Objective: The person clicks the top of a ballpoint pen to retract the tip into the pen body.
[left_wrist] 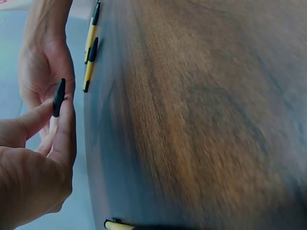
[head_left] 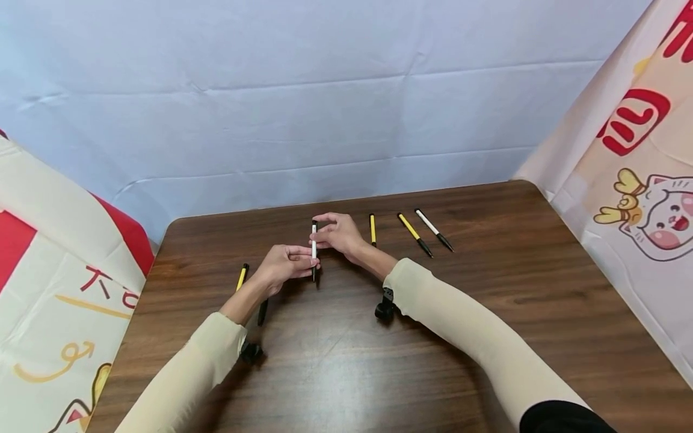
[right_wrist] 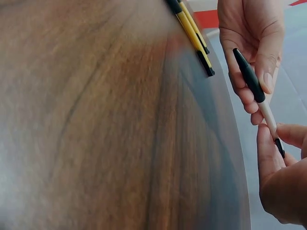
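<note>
A white ballpoint pen (head_left: 314,245) with a black grip and black top end is held upright above the table, its tip pointing down toward me in the head view. My left hand (head_left: 284,264) pinches it near the black grip (right_wrist: 249,76), between thumb and fingers. Higher up, my right hand (head_left: 338,232) holds the top end between thumb and index finger, as the right wrist view shows. Under the left forearm lie a yellow pen (head_left: 242,276) and a black pen part (head_left: 262,312), both partly hidden.
Right of the hands lie a yellow pen (head_left: 372,227) partly covered by the right wrist, another yellow pen (head_left: 409,227) and a white pen (head_left: 429,222). The brown wooden table (head_left: 335,373) ends at a pale cloth backdrop (head_left: 325,120). Printed cloths hang at both sides.
</note>
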`<state>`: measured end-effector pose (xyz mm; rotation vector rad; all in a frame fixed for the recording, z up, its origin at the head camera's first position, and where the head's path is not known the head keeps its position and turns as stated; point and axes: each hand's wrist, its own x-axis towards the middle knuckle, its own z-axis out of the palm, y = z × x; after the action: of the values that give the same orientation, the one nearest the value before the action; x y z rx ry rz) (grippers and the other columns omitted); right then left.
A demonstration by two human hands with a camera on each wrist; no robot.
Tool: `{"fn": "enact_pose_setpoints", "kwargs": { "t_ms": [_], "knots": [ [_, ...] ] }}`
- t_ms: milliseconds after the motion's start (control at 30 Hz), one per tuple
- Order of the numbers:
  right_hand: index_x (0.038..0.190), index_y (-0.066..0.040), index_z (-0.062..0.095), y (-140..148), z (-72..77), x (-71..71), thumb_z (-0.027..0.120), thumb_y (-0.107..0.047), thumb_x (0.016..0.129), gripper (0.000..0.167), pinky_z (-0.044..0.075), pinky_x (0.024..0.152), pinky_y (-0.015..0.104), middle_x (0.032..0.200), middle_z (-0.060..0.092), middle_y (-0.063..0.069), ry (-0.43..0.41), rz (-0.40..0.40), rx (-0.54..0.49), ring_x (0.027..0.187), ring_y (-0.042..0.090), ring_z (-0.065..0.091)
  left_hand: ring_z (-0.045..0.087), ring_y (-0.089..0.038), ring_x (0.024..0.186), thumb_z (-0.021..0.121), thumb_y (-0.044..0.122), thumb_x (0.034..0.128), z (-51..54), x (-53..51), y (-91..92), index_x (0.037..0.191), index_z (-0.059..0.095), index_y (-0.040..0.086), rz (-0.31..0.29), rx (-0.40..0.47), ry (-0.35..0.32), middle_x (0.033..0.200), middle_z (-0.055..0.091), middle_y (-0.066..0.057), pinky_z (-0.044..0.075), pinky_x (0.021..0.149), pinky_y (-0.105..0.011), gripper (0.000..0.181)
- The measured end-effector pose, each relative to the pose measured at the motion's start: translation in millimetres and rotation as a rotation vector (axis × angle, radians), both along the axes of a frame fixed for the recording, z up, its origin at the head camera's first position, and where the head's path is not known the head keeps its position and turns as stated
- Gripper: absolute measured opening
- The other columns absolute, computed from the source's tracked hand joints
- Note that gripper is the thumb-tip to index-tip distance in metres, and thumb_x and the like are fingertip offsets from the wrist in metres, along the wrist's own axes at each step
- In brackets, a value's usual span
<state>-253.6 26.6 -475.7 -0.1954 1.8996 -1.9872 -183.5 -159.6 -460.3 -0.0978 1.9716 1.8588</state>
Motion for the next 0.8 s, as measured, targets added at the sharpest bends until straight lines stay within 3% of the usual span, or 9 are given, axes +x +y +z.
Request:
{"fn": "enact_pose_setpoints", "kwargs": {
  "t_ms": [400,800],
  "knots": [
    [0.145,0.004,0.058,-10,-3.6,13.9,0.078,0.006,0.093,0.056,0.066,0.085,0.039,0.099,0.078,0.019,-0.004,0.023,0.012,0.083,0.022,0.079,0.076,-0.016,0.093,0.070,-0.002,0.1003,-2.8,13.5,-12.1,0.132,0.061,-0.019,-0.031,-0.032,0.015,0.104,0.078,-0.013,0.065,0.087,-0.034,0.037],
    [0.144,0.005,0.059,-22,-9.4,27.5,0.078,0.007,0.092,0.055,0.066,0.083,0.037,0.099,0.077,0.020,0.002,0.054,0.008,0.085,0.024,0.079,0.076,-0.017,0.094,0.071,-0.005,0.0983,-5.5,28.6,-25.0,0.130,0.061,-0.019,-0.039,-0.070,0.015,0.107,0.076,-0.019,0.065,0.087,-0.035,0.036]
  ]
}}
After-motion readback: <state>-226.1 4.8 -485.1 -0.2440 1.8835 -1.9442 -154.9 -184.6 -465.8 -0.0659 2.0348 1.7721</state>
